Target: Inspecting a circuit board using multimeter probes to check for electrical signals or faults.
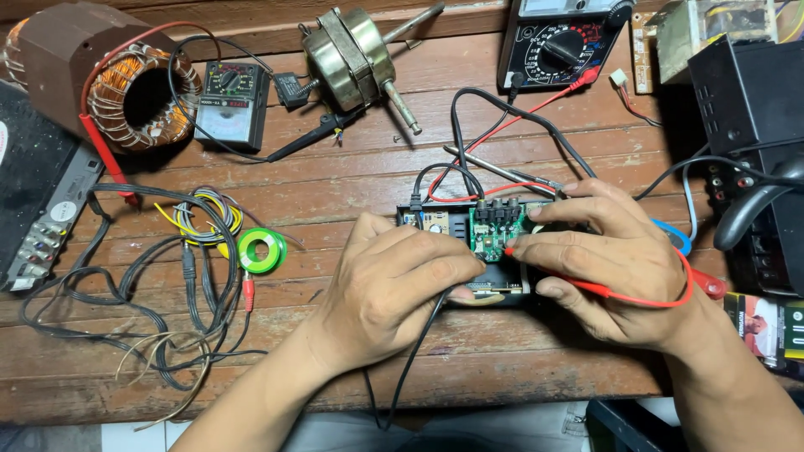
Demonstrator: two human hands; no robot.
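Green board (494,226) sits under both hands. The right hand (603,259) pinches a red probe (586,287); keep its tip steady. The left hand (394,285) grips a black probe (427,322).

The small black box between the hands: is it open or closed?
Open: the black box has no cover, and its green circuit board is exposed.

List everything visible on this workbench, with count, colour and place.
Small green circuit board in a black case: one, centre, under both hands.
Red test probe: one, in the right hand, tip on the board.
Black test lead: one, under the left hand.
Analog multimeters: two, black, top right; grey, upper left.
Copper-wound toroid coil: one, top left.
Brass-coloured fan motor: one, top centre.
Green tape roll: one, left of centre.
Tangled cables: black bundle, left.
Wooden plank table: brown.
Left hand: on the case.
Right hand: holding the probe.
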